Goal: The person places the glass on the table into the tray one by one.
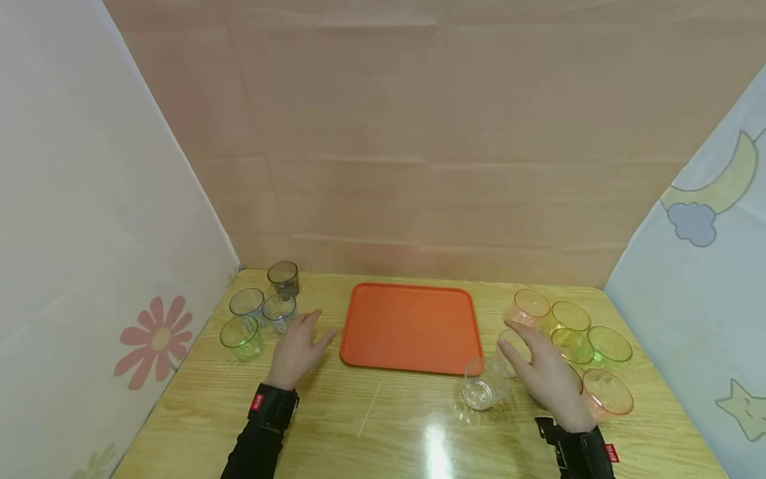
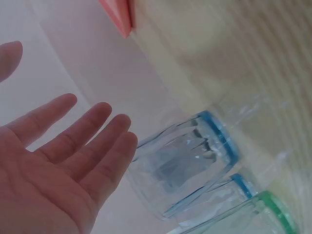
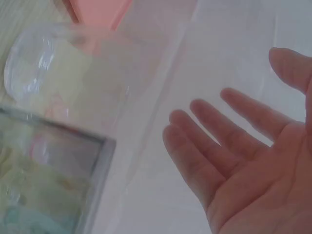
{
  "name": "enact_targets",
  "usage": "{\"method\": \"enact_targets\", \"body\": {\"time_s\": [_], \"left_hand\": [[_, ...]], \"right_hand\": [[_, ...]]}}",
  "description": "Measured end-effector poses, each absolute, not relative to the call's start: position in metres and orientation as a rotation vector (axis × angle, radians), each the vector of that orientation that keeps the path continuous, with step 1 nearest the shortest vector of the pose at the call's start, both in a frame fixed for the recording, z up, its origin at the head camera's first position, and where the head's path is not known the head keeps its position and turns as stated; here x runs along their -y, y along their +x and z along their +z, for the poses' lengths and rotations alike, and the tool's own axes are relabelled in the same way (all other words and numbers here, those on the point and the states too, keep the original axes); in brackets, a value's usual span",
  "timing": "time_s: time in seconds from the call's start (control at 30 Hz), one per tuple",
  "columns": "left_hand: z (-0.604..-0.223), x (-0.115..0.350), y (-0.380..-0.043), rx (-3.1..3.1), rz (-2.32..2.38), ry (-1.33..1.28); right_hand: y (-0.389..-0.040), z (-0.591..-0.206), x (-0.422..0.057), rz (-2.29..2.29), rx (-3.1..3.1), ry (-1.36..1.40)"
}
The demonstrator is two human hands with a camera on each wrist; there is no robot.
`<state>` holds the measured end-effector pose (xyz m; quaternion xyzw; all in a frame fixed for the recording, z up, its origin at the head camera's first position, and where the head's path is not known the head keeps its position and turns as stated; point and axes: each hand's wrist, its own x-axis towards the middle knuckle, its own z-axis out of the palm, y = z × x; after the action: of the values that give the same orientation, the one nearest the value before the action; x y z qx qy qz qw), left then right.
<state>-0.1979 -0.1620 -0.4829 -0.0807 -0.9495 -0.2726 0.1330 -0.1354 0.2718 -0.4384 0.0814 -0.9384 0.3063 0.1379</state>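
Note:
My left hand [image 1: 296,349] hovers with fingers spread beside a blue-rimmed clear glass [image 1: 279,313]. A second blue-rimmed glass [image 1: 247,303], a dark grey glass [image 1: 284,274] and a green glass [image 1: 242,338] stand around it. In the left wrist view the palm [image 2: 44,185] holds nothing, and a blue-rimmed glass [image 2: 180,163] is just past the fingertips. My right hand [image 1: 547,372], fingers extended and nothing in it, is over the right-hand glasses and partly hides some of them. Near its thumb is a clear glass [image 1: 486,386]. A dark-rimmed glass [image 3: 53,175] shows beside the right hand in its wrist view.
An orange-red tray [image 1: 413,329] lies between the hands on the wooden table [image 1: 299,439]. At right stand a pink glass [image 1: 531,305], a yellow glass [image 1: 570,316], a green glass [image 1: 610,346] and an orange-pink glass [image 1: 608,392]. Cloth walls enclose the table's back and sides.

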Motion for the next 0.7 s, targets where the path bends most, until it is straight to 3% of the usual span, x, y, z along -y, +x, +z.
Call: {"method": "enact_targets", "body": {"time_s": [0.7], "left_hand": [[-0.501,0.159,-0.205,2.893,-0.801,-0.278]], "right_hand": [[-0.128,-0.447,-0.261,0.849,2.758,0.277]]}}
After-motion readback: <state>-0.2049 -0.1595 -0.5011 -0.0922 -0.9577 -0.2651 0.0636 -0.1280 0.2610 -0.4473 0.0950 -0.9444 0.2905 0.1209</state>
